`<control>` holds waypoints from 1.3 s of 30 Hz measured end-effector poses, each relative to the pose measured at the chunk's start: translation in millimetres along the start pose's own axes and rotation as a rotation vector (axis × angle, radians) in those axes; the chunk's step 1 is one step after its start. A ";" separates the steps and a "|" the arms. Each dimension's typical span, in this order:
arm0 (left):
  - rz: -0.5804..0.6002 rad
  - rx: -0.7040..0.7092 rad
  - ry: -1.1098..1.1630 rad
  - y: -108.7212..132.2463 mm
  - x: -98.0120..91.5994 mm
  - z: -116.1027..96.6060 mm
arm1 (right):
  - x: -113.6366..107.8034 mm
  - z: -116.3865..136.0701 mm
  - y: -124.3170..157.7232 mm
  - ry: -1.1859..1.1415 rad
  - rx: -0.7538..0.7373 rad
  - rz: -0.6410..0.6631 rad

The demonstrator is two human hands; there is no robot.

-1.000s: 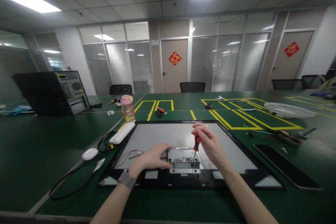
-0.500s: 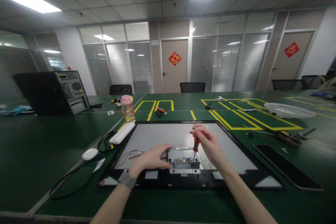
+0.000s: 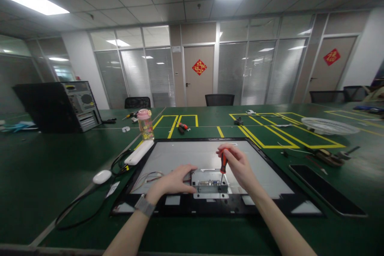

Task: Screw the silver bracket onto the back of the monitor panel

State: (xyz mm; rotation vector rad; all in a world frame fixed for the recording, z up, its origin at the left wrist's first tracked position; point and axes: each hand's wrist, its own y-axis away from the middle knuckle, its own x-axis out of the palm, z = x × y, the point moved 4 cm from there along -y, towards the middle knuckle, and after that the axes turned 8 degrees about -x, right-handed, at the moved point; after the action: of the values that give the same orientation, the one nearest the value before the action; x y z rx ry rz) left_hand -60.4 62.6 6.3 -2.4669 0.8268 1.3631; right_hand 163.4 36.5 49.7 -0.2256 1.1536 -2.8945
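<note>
At the lower centre of the frame, the left wrist wears a grey watch (image 3: 145, 206). The left hand (image 3: 175, 180) has its thumb and fingers spread at the left end of a metal box (image 3: 210, 188); whether they press it firmly, I cannot tell. This box lies on the near part of a large display panel (image 3: 180, 154), in the lower middle of the frame. Right of centre, the right hand (image 3: 239, 165) grasps a red-and-black screwdriver (image 3: 223, 164) by its handle; the shaft points down to the right end of the box, but the tip is too small to see clearly. At lower right lies a flat black object (image 3: 327, 190). Farther, left of centre, a pink-lidded bottle (image 3: 145, 126) stands upright. Behind it, at the left, is a black computer case (image 3: 45, 106). Farthest, a door (image 3: 198, 88) bears a red diamond sign (image 3: 199, 67).
</note>
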 end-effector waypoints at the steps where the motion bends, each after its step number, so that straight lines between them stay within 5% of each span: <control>1: -0.001 -0.005 -0.001 0.1 -0.2 -0.1 | -0.1 -0.8 0.2 -0.007 0.006 0.005; 26: 0.002 0.011 -0.001 0.0 -0.2 -0.8 | 6.9 5.4 -0.5 -0.072 -0.011 0.083; 39: 0.000 0.006 0.004 0.0 0.4 0.0 | 3.5 17.6 1.4 0.255 -0.173 -0.046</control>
State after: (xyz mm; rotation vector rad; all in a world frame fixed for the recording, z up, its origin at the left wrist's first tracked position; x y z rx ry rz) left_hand -60.3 62.5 6.0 -2.4661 0.8302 1.3538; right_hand 162.4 23.2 61.8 0.1210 1.4565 -2.9286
